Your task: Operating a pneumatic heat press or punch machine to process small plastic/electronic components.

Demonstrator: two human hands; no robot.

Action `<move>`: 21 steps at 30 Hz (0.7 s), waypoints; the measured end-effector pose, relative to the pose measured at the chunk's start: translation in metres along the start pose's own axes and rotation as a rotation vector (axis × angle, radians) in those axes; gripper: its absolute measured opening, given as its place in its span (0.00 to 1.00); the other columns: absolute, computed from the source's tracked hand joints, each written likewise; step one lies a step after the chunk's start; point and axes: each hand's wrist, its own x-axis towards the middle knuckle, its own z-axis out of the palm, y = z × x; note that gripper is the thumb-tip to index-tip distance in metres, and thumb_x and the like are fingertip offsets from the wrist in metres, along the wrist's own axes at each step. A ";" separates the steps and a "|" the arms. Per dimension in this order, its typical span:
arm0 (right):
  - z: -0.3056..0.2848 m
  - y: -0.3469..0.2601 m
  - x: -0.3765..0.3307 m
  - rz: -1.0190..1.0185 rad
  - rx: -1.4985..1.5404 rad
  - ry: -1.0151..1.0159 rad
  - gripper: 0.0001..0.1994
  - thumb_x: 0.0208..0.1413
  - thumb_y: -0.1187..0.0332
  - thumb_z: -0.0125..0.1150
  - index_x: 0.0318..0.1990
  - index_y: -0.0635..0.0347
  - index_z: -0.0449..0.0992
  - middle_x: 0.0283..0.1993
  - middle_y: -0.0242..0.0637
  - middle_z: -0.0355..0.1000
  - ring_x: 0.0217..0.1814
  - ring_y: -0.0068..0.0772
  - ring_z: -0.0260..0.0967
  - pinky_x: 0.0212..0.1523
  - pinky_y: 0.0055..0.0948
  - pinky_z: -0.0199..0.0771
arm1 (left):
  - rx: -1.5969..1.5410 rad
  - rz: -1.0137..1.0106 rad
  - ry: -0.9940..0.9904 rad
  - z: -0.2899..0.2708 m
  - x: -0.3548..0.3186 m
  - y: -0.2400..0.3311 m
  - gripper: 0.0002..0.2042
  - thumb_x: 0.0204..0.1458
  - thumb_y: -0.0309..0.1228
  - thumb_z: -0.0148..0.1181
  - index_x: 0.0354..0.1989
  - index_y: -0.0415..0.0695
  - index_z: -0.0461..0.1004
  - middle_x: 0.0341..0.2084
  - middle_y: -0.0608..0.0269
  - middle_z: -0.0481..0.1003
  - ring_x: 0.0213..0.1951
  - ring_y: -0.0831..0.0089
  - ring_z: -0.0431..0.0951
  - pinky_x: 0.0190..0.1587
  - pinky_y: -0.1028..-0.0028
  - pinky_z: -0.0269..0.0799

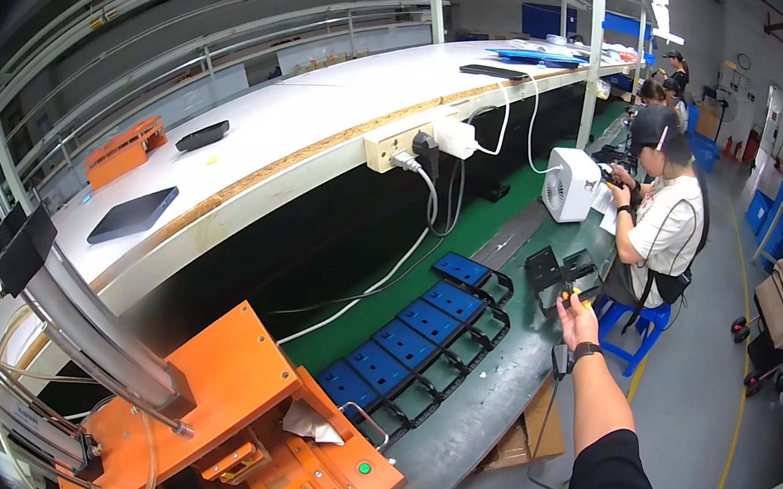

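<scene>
My right hand reaches forward at the right of the bench, palm partly up, with yellow covers on the fingertips and a dark band at the wrist. Its fingers are bent and closed at the lower edge of a black plastic part. Beside that lies another black plastic piece, on the green bench top. Nearer and to the left, several blue panels with black frames stand in a slanting row. My left hand is not in view.
An orange press fixture with a green button fills the near left. Above the bench runs a white shelf carrying a power strip with hanging cables. A white fan box, a seated co-worker and a blue stool are farther off.
</scene>
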 end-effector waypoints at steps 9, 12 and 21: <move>-0.013 0.016 0.060 -0.272 -1.100 0.183 0.21 0.70 0.48 0.62 0.38 0.59 0.81 0.38 0.36 0.78 0.39 0.33 0.72 0.43 0.41 0.75 | 0.016 -0.137 -0.014 0.013 -0.063 -0.045 0.20 0.59 0.37 0.65 0.60 0.50 0.78 0.60 0.56 0.78 0.62 0.52 0.76 0.65 0.57 0.71; -0.002 0.021 0.059 -0.251 -1.104 0.084 0.24 0.76 0.48 0.52 0.52 0.63 0.82 0.51 0.40 0.81 0.52 0.35 0.75 0.58 0.40 0.72 | 0.143 -0.404 -0.016 -0.043 -0.196 -0.072 0.20 0.59 0.37 0.65 0.60 0.50 0.78 0.60 0.56 0.78 0.62 0.52 0.76 0.65 0.57 0.72; 0.013 -0.016 -0.025 -0.131 -0.579 -0.038 0.20 0.71 0.49 0.63 0.63 0.47 0.76 0.52 0.19 0.71 0.55 0.18 0.64 0.57 0.29 0.61 | 0.237 -0.654 0.058 -0.106 -0.368 -0.066 0.20 0.59 0.38 0.66 0.60 0.50 0.78 0.60 0.56 0.78 0.62 0.52 0.76 0.65 0.57 0.72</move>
